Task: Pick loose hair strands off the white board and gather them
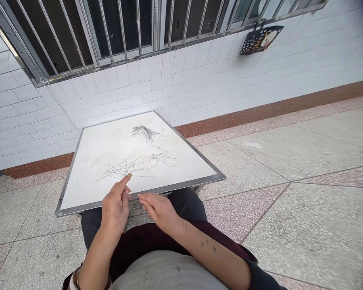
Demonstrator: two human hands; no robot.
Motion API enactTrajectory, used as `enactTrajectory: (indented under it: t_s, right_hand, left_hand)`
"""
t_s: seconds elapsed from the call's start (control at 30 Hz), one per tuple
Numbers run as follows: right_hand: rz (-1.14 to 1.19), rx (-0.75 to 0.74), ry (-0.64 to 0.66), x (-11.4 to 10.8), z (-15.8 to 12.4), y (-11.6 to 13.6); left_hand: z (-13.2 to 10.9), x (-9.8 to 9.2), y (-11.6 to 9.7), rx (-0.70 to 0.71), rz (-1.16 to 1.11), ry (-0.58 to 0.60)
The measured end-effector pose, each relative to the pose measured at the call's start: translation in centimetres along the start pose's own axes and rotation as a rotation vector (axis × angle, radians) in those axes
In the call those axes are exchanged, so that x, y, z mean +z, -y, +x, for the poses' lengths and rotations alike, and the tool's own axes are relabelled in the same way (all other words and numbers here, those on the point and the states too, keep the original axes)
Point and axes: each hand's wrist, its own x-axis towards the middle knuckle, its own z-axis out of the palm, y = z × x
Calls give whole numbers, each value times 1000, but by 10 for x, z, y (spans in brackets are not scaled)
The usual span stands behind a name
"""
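Observation:
Thin dark strands, like wires or stiff hairs, lie on a white table (90, 149) with a grey metal rim. One loose tangle of strands (117, 169) is at the near left, a few curved strands (161, 156) are right of it, and a denser bundle (143, 132) sits farther back. My left hand (115, 205) reaches over the near edge, index finger stretched out at the near tangle, the other fingers curled. My right hand (160, 209) is at the rim, thumb and fingers pressed together; anything between them is too fine to make out.
Behind the table is a white tiled wall (199, 88) with barred windows (124, 28). A black dotted bag (257, 40) hangs from the bars at right. My legs (189, 203) are under the near edge. A white scrap (250, 144) lies on the speckled floor (326, 209).

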Motion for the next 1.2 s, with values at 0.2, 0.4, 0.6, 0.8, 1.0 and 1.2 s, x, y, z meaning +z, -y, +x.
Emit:
enactTrajectory:
  t_s: [0.2,0.4,0.6,0.8,1.0,1.2]
  right_hand:
    - [-102,-159,7,-6,0,0]
    - [-62,-54,47,-12,-12,-3]
    - [-61,18,96,-16,-41,-20]
    - [-35,185,-40,-35,-35,-21]
    - [-233,-118,-24,-40,19,6]
    - [-423,-120,133,-17,15,1]
  left_hand:
    - [-2,0,5,20,54,1]
    - [0,-5,16,-31,126,-103]
    - [6,-30,25,-126,182,-268]
    - [9,-52,23,-257,55,-248]
    - [4,-39,20,-236,-133,-130]
    - [-3,-39,21,-233,-106,-130]
